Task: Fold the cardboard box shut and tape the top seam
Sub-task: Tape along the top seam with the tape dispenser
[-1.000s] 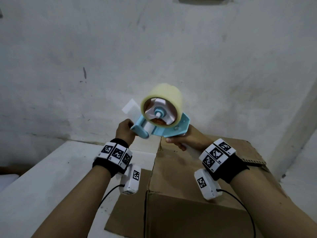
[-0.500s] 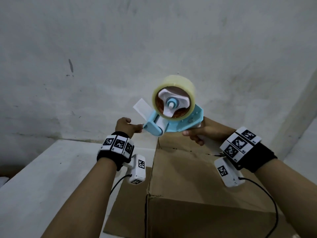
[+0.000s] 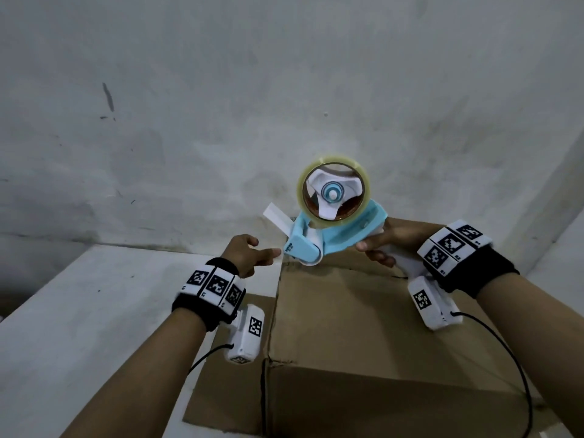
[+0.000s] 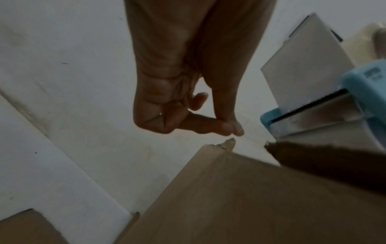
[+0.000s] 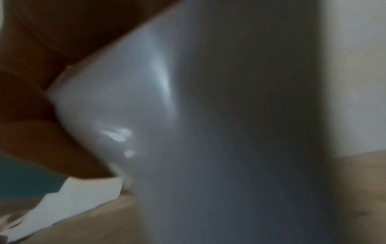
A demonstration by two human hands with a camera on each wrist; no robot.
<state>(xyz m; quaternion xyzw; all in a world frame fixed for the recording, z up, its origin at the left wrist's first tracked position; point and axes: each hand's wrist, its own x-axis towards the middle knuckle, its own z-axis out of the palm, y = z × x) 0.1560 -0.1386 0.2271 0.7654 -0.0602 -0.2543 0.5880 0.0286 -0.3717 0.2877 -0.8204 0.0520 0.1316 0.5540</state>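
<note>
Now your right hand (image 3: 384, 245) grips the blue-and-white plastic tape dispenser (image 3: 328, 230) above the brown cardboard box (image 3: 344, 314), left hand (image 3: 245, 256) pinching empty beside it: next, probably seat the tape end.

Head cam looks down; wrist cams close-up; head/L-wrist share box (image 3: 347, 311) corner.

Your tape dispenser (image 3: 331, 235) is glossy plastic: light blue body, smooth white handle (image 5: 188, 132) with glare spots. Tape roll (image 3: 331, 188) is clear and shiny. Box (image 3: 347, 311) is matt brown cardboard with frayed corners. The surface (image 3: 79, 311) is matt white, scuffed.
</note>
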